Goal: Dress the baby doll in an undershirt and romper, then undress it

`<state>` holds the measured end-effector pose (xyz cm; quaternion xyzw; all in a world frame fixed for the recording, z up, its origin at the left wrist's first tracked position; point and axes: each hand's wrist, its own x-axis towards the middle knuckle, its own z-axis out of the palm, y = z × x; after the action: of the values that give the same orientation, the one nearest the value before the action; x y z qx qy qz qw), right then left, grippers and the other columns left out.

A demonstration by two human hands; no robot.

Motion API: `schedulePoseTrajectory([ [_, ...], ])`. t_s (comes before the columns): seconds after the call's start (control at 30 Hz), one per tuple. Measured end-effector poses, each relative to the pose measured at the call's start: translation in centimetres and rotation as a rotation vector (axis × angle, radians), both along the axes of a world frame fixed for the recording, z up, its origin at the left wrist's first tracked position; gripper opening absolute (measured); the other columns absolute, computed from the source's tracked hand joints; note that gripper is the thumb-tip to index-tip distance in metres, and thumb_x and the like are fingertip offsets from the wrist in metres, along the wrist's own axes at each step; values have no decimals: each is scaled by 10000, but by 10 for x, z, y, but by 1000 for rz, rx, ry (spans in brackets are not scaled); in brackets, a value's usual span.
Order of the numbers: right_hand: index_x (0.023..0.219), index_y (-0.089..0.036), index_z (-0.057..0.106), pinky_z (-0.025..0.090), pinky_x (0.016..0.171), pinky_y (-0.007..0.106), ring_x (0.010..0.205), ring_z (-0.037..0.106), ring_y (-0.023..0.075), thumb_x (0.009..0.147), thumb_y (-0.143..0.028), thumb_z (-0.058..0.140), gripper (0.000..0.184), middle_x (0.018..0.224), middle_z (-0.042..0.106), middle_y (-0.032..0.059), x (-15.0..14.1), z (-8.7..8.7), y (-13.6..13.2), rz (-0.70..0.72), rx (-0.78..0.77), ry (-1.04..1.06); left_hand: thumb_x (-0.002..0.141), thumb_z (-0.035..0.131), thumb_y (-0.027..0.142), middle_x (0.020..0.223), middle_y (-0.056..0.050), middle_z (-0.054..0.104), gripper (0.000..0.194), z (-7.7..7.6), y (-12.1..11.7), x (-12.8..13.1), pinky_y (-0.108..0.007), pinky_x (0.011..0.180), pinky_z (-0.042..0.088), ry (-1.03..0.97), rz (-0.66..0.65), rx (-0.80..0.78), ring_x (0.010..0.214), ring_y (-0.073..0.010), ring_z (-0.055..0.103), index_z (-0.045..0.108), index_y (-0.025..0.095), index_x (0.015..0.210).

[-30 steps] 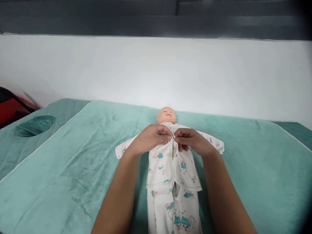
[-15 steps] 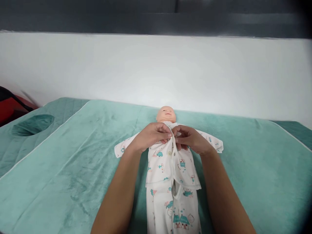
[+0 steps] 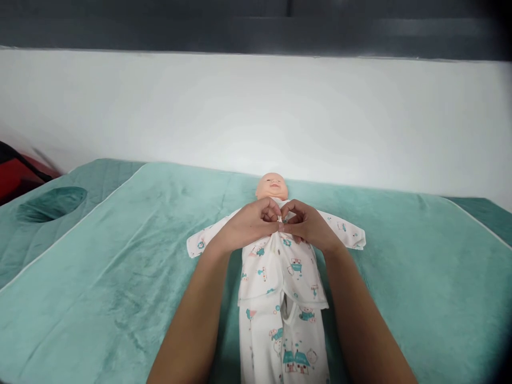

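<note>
A baby doll (image 3: 272, 186) lies face up, its head toward the wall. It wears a white printed baby shirt (image 3: 264, 272) with long sleeves stretched out to both sides, and matching trousers (image 3: 262, 346). At the chest, my left hand (image 3: 256, 223) pinches one front edge of the shirt between thumb and fingers. Right against it, my right hand (image 3: 306, 224) pinches the other front edge. The two thumbs meet at the shirt's middle line. My fingers hide the fastening between them. Below the hands the shirt's two front edges lie close together.
A green velvety cover (image 3: 120, 256) spreads under the doll. On the left it has an oval hole (image 3: 54, 204). A white wall (image 3: 248, 112) rises behind, with a dark band above. Something red and black (image 3: 18, 178) stands at the left edge.
My hands have come closer together, thumbs now touching. The shirt's front edges, parted with snaps showing before, are drawn together at the chest.
</note>
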<state>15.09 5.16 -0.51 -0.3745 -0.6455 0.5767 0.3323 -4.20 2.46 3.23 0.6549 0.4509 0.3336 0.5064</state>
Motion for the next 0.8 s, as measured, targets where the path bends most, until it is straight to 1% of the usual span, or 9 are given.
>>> schedulePoseTrajectory([
  [0.1, 890, -232, 542, 279, 393, 183, 382, 423, 73, 696, -393, 787, 352, 462, 467, -117, 1, 0, 0, -5, -7, -4, 728, 646, 229, 770, 11, 575, 156, -2, 1, 1, -223, 570, 396, 37, 20, 29, 679, -121, 523, 593, 218, 874],
  [0.23, 889, -227, 549, 282, 391, 183, 393, 406, 63, 700, -341, 780, 320, 490, 470, -116, 2, -1, 2, 22, -7, 43, 698, 604, 176, 756, 16, 561, 156, -5, 2, 1, -215, 536, 360, 95, 36, 57, 663, -117, 496, 581, 219, 846],
  [0.4, 893, -224, 566, 307, 401, 192, 413, 416, 63, 713, -345, 778, 303, 536, 491, -103, 3, -3, 2, 37, -18, 73, 668, 593, 154, 708, 27, 531, 157, -5, 2, 1, -214, 500, 314, 89, 42, 55, 616, -106, 454, 571, 215, 810],
  [0.5, 900, -223, 568, 325, 403, 198, 421, 449, 66, 742, -374, 760, 291, 586, 522, -89, 3, -3, 2, 29, -23, 100, 661, 592, 144, 696, 31, 521, 165, -4, 2, 1, -214, 504, 320, 57, 50, 44, 604, -100, 449, 572, 209, 810],
  [0.6, 907, -224, 564, 328, 403, 194, 424, 463, 73, 774, -376, 738, 267, 556, 503, -92, 4, -4, 3, 37, -15, 116, 666, 600, 141, 702, 28, 527, 179, -4, 4, 0, -217, 527, 352, -13, 30, 10, 620, -102, 475, 576, 203, 832],
  [0.7, 920, -224, 566, 323, 409, 186, 433, 480, 78, 796, -361, 724, 244, 522, 493, -92, 6, -5, 3, 56, -3, 110, 668, 617, 134, 714, 27, 541, 187, -7, 8, -1, -219, 553, 384, -82, 16, -11, 640, -103, 504, 572, 198, 838],
  [0.8, 933, -223, 569, 320, 413, 182, 440, 493, 80, 788, -340, 734, 248, 517, 498, -90, 7, -7, 4, 76, 0, 117, 677, 636, 147, 724, 28, 553, 183, -12, 11, 0, -218, 552, 399, -157, 10, -55, 630, -96, 510, 557, 195, 834],
])
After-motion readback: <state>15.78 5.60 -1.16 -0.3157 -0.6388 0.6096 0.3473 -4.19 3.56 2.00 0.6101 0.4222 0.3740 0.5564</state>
